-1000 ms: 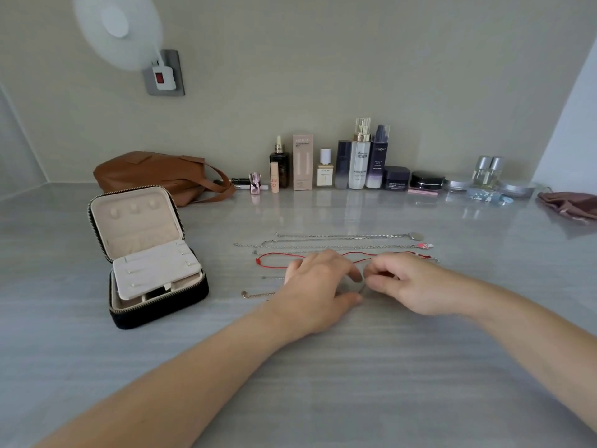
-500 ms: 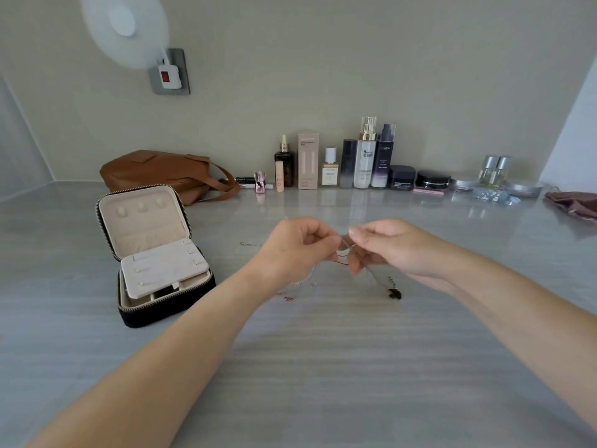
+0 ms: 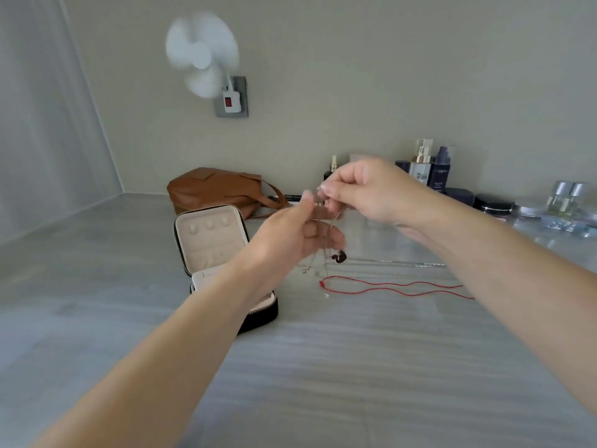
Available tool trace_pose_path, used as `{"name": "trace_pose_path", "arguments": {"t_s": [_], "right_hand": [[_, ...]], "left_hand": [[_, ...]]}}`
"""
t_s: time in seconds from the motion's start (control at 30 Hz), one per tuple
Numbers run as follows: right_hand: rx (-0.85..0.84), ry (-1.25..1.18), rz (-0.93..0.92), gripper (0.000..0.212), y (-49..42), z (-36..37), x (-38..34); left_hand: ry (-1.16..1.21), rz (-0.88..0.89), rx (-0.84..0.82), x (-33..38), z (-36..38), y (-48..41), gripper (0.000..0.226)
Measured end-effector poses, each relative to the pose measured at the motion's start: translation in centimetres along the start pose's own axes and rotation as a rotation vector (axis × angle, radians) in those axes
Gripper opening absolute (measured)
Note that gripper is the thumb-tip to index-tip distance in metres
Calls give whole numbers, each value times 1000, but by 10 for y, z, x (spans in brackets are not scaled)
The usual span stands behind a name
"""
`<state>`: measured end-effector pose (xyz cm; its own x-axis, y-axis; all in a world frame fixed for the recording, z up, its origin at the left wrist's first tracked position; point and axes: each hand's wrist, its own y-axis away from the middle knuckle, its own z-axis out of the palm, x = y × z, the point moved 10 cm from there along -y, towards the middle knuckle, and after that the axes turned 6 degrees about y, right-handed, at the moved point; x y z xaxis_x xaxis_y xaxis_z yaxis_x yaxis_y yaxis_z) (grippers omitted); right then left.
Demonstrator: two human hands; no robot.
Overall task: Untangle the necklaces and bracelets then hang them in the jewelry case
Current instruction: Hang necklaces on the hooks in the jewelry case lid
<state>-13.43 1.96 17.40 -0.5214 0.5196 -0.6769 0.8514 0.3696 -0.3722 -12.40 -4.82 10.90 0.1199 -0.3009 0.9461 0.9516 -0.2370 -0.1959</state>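
Observation:
My left hand (image 3: 290, 234) and my right hand (image 3: 368, 195) are raised above the table, both pinching a thin gold necklace (image 3: 326, 240) that dangles between them. A small dark pendant (image 3: 339, 257) hangs at its lower end. The open jewelry case (image 3: 210, 244), black outside and cream inside, stands just left of my left hand, its lid upright. On the table under my hands lie a red cord bracelet (image 3: 387, 286) and thin silver chains (image 3: 403, 263), stretched out to the right.
A brown leather bag (image 3: 216, 189) lies behind the case. Cosmetic bottles (image 3: 429, 166) and jars (image 3: 491, 205) line the wall at the back right. A white fan (image 3: 202, 56) is plugged into a wall socket (image 3: 232, 98) above.
Both hands lifted the gold necklace off the table and raised it, shifting left toward the case. The view tilted up and turned right. The red cord and silver chains stayed put.

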Motion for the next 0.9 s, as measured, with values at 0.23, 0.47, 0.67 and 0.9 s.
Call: {"name": "trace_pose_path", "arguments": {"t_s": [0.23,0.47,0.67,0.9], "right_hand": [[-51,-249,60,29,-27,43,2],[-127,-359,179,20,-41,89,25],[-225,-240,104,20,-46,111,21],[-177,-102,15,14,-68,97,-6]], "left_hand": [[-226,11,82,8,-71,18,33],[-368,-9,122,22,-111,25,28],[-429,-133,141,21,-132,20,23],[-544,-150,162,8,-143,19,25]]}}
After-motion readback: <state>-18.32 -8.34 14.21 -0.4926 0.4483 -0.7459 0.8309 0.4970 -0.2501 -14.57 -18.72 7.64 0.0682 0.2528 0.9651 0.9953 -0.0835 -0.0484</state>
